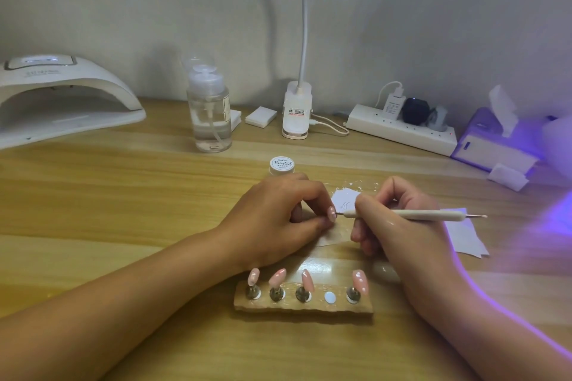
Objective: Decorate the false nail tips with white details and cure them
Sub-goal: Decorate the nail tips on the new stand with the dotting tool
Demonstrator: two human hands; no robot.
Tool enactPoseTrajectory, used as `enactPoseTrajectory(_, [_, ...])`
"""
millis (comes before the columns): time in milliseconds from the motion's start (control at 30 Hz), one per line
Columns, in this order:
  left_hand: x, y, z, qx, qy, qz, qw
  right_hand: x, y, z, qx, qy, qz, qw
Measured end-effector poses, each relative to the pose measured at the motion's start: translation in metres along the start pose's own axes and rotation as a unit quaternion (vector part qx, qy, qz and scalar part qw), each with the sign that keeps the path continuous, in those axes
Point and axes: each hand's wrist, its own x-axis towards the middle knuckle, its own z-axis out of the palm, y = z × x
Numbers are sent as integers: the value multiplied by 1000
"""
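My left hand [278,216] pinches a pink false nail tip [331,213] at the table's middle. My right hand [399,226] grips a cream dotting pen [411,215], whose metal point touches that tip. In front of both hands lies a wooden holder [305,306] with several pink nail tips [277,278] on metal stands and one bare white slot [330,297]. A small white gel pot [281,165] stands behind my left hand. A white palette sheet [346,195] smeared with white gel lies behind the pen. The white curing lamp [58,99] sits at the far left.
A clear pump bottle [210,114], white pads [261,116], a clip lamp base [296,111] and a power strip [399,128] line the back wall. A purple tissue box [492,145] stands at the right under violet light. White paper [464,238] lies under my right wrist.
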Motion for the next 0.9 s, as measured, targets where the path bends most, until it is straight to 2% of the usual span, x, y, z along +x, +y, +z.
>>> enactPoseTrajectory(900, [0, -1, 1, 2, 7, 5, 1000, -1, -1, 0, 38, -5, -12, 999])
